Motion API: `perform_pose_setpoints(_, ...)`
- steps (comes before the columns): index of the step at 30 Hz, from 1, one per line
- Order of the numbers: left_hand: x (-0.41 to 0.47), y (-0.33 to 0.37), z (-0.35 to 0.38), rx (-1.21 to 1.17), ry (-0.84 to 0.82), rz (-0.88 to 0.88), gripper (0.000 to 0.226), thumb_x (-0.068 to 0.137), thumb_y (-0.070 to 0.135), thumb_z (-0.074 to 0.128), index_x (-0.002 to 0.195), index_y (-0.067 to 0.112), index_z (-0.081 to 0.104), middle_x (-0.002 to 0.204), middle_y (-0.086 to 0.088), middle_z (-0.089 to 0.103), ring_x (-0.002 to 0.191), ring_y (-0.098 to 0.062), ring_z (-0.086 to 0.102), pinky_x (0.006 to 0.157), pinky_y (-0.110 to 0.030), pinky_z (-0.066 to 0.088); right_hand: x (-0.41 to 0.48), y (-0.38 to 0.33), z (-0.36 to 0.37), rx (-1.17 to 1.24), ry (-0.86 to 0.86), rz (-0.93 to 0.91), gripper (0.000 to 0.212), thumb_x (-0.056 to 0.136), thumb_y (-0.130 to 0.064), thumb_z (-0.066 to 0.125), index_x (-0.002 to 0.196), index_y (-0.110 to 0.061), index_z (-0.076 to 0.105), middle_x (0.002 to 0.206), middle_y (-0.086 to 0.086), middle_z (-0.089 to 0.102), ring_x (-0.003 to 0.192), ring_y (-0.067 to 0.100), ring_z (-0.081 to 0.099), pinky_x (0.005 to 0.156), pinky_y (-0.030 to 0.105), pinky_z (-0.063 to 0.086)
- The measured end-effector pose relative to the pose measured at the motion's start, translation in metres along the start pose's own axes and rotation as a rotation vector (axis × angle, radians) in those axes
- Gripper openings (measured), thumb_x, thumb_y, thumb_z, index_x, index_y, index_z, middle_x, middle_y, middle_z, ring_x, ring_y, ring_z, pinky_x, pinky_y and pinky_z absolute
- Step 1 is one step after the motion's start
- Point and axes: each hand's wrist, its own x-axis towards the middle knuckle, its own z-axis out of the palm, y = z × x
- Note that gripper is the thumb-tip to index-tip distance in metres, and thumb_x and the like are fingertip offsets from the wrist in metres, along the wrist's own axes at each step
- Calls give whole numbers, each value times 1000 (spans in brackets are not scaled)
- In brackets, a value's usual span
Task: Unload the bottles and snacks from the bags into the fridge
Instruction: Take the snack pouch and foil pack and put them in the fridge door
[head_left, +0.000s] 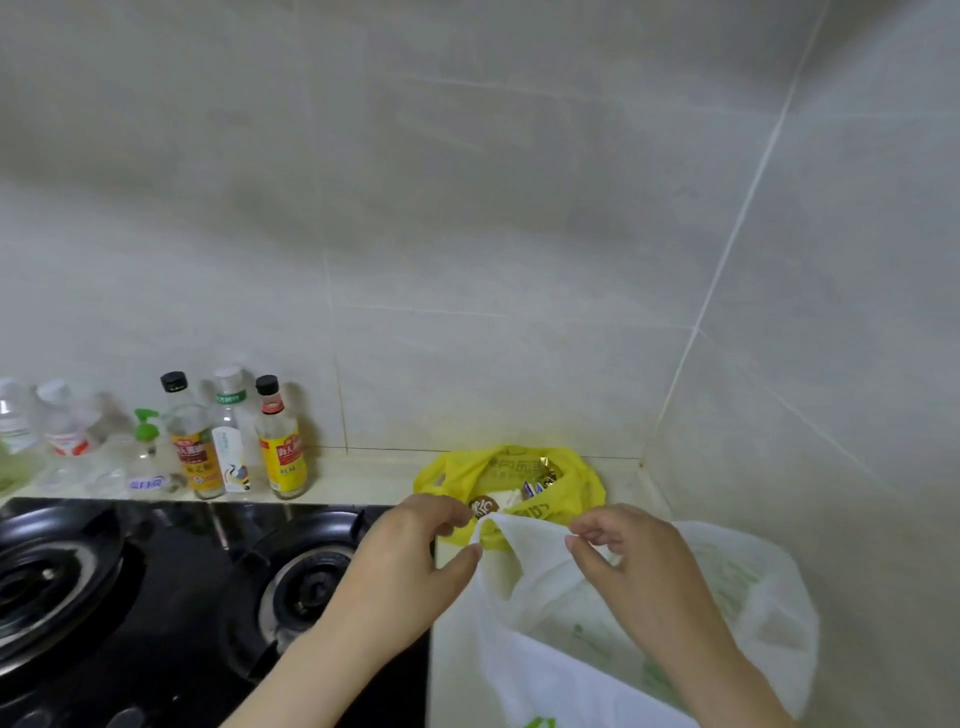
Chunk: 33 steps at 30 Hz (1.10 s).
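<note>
A white plastic bag (675, 639) stands on the counter at the lower right. My left hand (410, 561) pinches its rim on the left side, and my right hand (623, 566) pinches the rim on the right, holding the mouth between them. What is inside the white bag is hidden. Just behind it, in the corner, a yellow plastic bag (571, 483) lies open with snack packets (524, 493) showing inside. No fridge is in view.
A black gas hob (156, 597) with two burners fills the lower left. Along the tiled wall behind it stand several sauce and water bottles (228, 441) and a pump bottle (147, 452). Tiled walls close the corner at right.
</note>
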Motion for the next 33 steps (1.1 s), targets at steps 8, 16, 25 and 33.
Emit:
perform_pose_setpoints(8, 42, -59, 8, -42, -88, -5, 23, 79, 29, 70, 102, 26, 68, 97, 18, 62, 88, 5, 58, 85, -17, 47, 24, 6, 47, -50, -34, 77, 8, 83, -25, 70, 88, -31, 69, 87, -18, 64, 88, 2, 61, 84, 26, 49)
perform_pose_setpoints(16, 76, -102, 32, -47, -168, -56, 22, 79, 27, 70, 101, 24, 67, 96, 12, 64, 86, 3, 59, 81, -16, 47, 51, 33, 71, -125, -110, 132, 11, 83, -26, 71, 94, -29, 70, 90, -20, 62, 93, 5, 61, 84, 22, 43)
perform_pose_setpoints(25, 120, -125, 72, 3, -169, -132, 18, 81, 24, 68, 98, 19, 69, 90, 10, 68, 83, -2, 62, 82, -25, 51, 126, 77, 97, -179, -257, 49, 15, 87, -25, 65, 101, -23, 70, 101, -10, 67, 96, 9, 61, 81, 19, 41)
perform_pose_setpoints(33, 148, -153, 120, 87, -263, -151, 24, 85, 26, 63, 107, 17, 68, 103, 5, 68, 89, -7, 62, 84, -22, 49, 170, 127, 139, -206, -413, 37, 22, 89, -24, 60, 110, -23, 66, 114, -4, 64, 109, 15, 57, 90, 28, 43)
